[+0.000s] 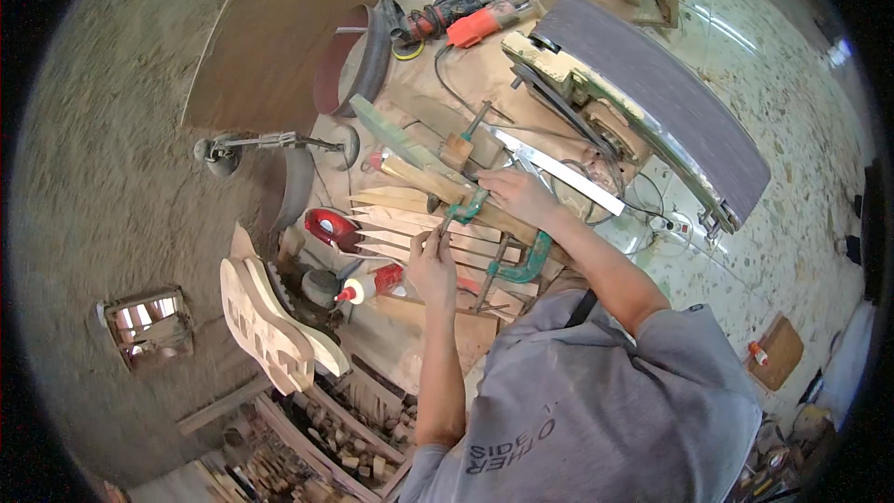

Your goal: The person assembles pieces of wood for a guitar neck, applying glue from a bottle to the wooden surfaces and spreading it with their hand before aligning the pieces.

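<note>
One clamp (470,210) in left grip (433,265).

The clearest text you've got is the dark block-cap lettering (510,448), 2 short tilted lines on your grey, short-sleeved cloth T-shirt (643,382), nearer the L sleeve than the R. On the tan work surface (410,79), nr its L edge, your red-and-white plastic squeeze bottle w/ red nozzle (371,285) is too small for you to read any print. Same w/ the orange-red, cylindrical power tool (475,27) nr the surface's far edge: any markings illegible at this res.
</note>
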`<state>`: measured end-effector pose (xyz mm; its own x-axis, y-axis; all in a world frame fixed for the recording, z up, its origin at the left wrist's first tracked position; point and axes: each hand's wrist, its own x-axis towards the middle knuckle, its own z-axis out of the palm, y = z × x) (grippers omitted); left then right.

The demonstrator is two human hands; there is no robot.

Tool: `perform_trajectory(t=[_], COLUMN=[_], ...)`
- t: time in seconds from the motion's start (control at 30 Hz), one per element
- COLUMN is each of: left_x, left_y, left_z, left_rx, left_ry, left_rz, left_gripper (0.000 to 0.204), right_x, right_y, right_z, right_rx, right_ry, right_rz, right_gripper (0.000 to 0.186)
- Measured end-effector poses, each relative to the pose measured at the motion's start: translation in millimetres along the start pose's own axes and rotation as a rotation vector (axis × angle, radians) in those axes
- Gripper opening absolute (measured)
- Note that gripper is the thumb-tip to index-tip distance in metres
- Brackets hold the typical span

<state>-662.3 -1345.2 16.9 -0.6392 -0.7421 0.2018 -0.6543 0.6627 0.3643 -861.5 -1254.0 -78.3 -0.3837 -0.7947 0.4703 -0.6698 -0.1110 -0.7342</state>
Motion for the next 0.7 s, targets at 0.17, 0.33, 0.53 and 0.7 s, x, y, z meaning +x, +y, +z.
perform_trajectory(t=[0.17, 0.33, 0.53, 0.7], left_x=[-4, 4, 13, 16], left_y=[-10, -18, -6, -6], left_z=[4, 6, -5, -14], left_rx=[-0.485, -1.169, -1.255, -1.098], left_ry=[-0.004, -0.287, -0.356, -0.360], left_rz=[-0.491, -1.067, -1.094, -1.165], left_gripper=[0.045, 0.052, 0.050, 0.044], right_x=[7, 18, 5, -5], right_y=[-9, -8, 2, 0], right_z=[-12, -15, -8, 2], right_rx=[-0.006, 0.021, 0.037, 0.003], right_ry=[-0.022, -0.029, -0.050, 0.036], right_rz=[0.036, 0.029, 0.059, 0.006], right_gripper=[0.027, 0.027, 0.024, 0.023])
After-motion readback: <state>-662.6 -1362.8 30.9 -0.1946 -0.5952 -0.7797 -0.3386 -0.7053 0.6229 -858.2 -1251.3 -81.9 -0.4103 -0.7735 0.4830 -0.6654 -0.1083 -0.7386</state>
